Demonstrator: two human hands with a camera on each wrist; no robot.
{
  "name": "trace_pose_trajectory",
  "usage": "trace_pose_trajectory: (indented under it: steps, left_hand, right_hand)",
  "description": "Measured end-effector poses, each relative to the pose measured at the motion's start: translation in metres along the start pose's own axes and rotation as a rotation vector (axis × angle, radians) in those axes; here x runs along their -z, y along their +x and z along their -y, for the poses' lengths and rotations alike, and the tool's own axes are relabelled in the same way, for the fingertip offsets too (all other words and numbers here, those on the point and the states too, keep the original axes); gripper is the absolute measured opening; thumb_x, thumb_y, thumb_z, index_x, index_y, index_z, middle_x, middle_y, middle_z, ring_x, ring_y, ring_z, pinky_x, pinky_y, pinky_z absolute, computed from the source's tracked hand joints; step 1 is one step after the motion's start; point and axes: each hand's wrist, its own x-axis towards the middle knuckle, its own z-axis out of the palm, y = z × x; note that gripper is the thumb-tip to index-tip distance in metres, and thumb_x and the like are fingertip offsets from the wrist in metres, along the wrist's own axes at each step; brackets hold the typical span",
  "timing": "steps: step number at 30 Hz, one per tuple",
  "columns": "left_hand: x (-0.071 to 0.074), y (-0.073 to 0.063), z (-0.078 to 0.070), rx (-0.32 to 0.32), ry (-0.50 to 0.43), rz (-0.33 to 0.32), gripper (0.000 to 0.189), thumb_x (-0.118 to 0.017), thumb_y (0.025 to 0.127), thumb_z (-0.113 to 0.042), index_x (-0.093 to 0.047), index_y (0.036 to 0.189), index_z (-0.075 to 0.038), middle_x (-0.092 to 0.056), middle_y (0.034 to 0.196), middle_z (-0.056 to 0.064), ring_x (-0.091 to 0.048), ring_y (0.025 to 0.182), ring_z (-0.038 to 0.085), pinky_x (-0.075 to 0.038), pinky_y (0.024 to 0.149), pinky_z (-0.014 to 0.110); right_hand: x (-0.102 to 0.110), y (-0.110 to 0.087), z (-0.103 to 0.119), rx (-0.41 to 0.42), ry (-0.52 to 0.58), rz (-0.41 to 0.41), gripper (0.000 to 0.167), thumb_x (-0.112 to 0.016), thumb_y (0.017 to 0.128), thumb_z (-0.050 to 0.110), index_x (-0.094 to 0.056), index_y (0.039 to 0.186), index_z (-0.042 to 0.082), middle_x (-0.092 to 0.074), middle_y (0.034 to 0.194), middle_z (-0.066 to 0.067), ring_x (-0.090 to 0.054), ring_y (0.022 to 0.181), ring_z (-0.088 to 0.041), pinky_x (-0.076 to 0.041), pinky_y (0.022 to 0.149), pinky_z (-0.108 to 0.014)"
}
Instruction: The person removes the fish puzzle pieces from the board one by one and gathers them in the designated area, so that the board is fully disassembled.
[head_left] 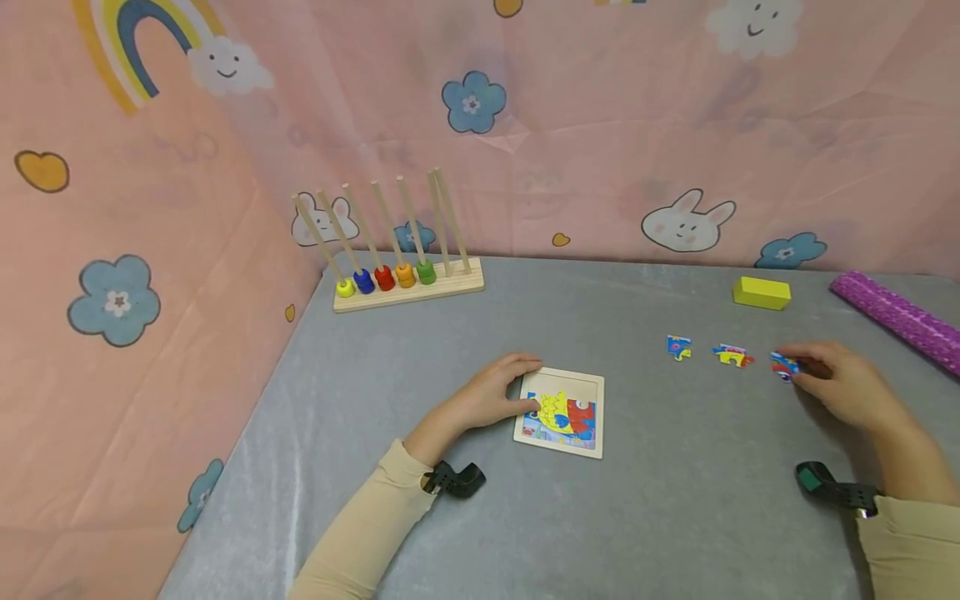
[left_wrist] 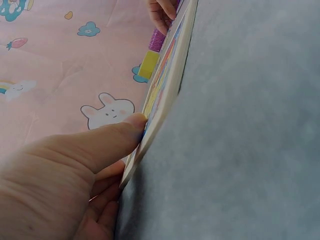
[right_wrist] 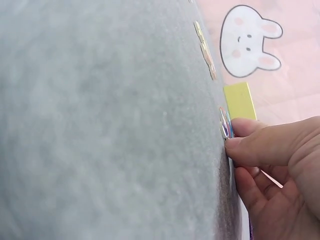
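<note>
The right hand pinches a puzzle piece between thumb and fingers, out to the right; from here I can't tell whether the piece is fully clear of the surface. The left hand grips the board by its left edge, thumb over the picture, the board lying flat near the middle.

I'd call the puzzle more than half done. The lower part of the picture is in place, yellow and red with blue bits, while the strip along the top is bare wood. Besides the piece in the fingers, a blue one and a yellow-and-red one lie apart in a row between board and right hand. Those three look like what is left to fit.

Beyond the row sits a yellow block, with a purple roll to its right. A rack of pegs and coloured rings stands at the back left. Nothing seems to block the way from pieces to board, though the left thumb covers a little of the picture.
</note>
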Motion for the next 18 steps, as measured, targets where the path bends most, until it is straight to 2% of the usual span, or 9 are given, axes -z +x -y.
trace_pose_trajectory:
  steps: [5,8,10,12,15,16,18]
  left_hand:
    - [0.000,0.000,-0.001,0.000,0.016,-0.001,0.059,-0.068,0.088,-0.027,-0.047,0.139,-0.005,-0.044,0.144,0.007,-0.039,0.135,0.022,-0.034,0.111,0.037]
    - [0.000,0.001,-0.001,0.003,0.020,-0.001,0.059,-0.068,0.088,-0.027,-0.047,0.139,-0.005,-0.044,0.144,0.007,-0.040,0.134,0.022,-0.034,0.111,0.037]
    - [0.000,0.001,-0.001,0.005,0.020,0.000,0.059,-0.068,0.088,-0.027,-0.047,0.139,-0.005,-0.044,0.144,0.007,-0.039,0.135,0.022,-0.034,0.111,0.037]
    - [0.000,0.001,-0.002,0.004,0.019,-0.001,0.059,-0.068,0.088,-0.027,-0.047,0.139,-0.006,-0.044,0.144,0.006,-0.039,0.135,0.022,-0.034,0.111,0.037]
    - [0.001,0.000,-0.002,-0.001,0.019,0.003,0.059,-0.068,0.088,-0.026,-0.047,0.139,-0.005,-0.044,0.144,0.006,-0.039,0.134,0.022,-0.034,0.111,0.037]
    - [0.001,0.000,-0.002,-0.003,0.014,0.005,0.059,-0.068,0.088,-0.025,-0.047,0.139,-0.005,-0.044,0.144,0.007,-0.040,0.134,0.022,-0.034,0.111,0.037]
    - [0.002,-0.001,-0.002,-0.006,0.007,0.013,0.059,-0.068,0.088,-0.025,-0.046,0.139,-0.004,-0.044,0.144,0.007,-0.039,0.134,0.022,-0.034,0.111,0.038]
  right_hand:
    - [0.000,-0.001,-0.002,-0.013,0.010,0.008,0.034,-0.050,0.097,0.011,-0.051,0.127,-0.006,-0.043,0.122,-0.033,-0.041,0.108,-0.051,-0.036,0.083,-0.066]
    - [0.001,-0.001,-0.003,-0.036,0.016,0.014,0.038,-0.050,0.098,0.016,-0.049,0.129,-0.005,-0.044,0.123,-0.032,-0.044,0.105,-0.046,-0.044,0.078,-0.053]
    - [0.003,-0.002,-0.002,-0.052,0.030,0.015,0.041,-0.050,0.098,0.020,-0.048,0.130,-0.005,-0.046,0.124,-0.031,-0.052,0.100,-0.022,-0.047,0.074,-0.036]
    - [0.005,-0.004,0.000,-0.065,0.042,0.017,0.046,-0.050,0.098,0.025,-0.046,0.132,-0.006,-0.046,0.126,-0.032,-0.047,0.093,0.001,-0.042,0.067,-0.021]
    - [0.008,-0.007,0.010,-0.082,0.077,0.022,0.052,-0.047,0.099,0.029,-0.040,0.137,-0.007,-0.043,0.131,-0.034,-0.050,0.096,-0.002,-0.048,0.072,-0.029]
    - [0.008,-0.008,0.014,-0.079,0.077,0.016,0.053,-0.047,0.099,0.029,-0.040,0.137,-0.007,-0.043,0.132,-0.033,-0.051,0.098,-0.007,-0.048,0.073,-0.030]
    - [0.007,-0.011,0.023,-0.060,0.084,-0.003,0.053,-0.049,0.099,0.030,-0.040,0.138,-0.006,-0.043,0.133,-0.033,-0.051,0.104,-0.003,-0.047,0.078,-0.025]
